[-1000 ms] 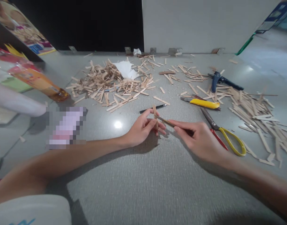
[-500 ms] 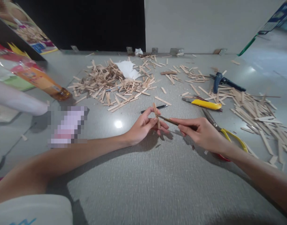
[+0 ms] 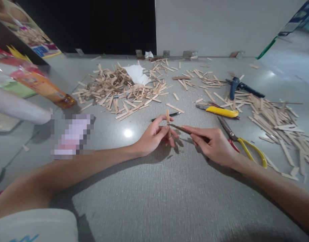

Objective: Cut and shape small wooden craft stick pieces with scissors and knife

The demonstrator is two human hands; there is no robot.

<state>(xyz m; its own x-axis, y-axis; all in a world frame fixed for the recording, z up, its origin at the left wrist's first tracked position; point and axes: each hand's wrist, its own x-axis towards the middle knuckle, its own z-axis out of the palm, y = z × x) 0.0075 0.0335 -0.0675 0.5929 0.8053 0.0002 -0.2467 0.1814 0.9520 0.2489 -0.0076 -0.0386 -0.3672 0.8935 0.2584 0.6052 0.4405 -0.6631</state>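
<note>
My left hand [image 3: 154, 136] pinches a short wooden craft stick [image 3: 167, 118] and holds it upright above the grey table [image 3: 154, 198]. My right hand [image 3: 215, 144] grips a thin brown tool [image 3: 181, 129] like a pen. Its tip touches the stick's right edge. A black pen [image 3: 165, 117] lies on the table just behind the stick.
Heaps of wooden stick pieces lie at the back left [image 3: 119, 89] and at the right [image 3: 275, 119]. A yellow utility knife [image 3: 220, 111], yellow-handled scissors [image 3: 245, 146] and a blue glue gun [image 3: 238, 86] lie right of my hands. An orange packet [image 3: 43, 88] sits left.
My left hand has turned the stick from tilted to nearly upright. My right hand has drawn slightly back and down, which uncovers more of the scissors.
</note>
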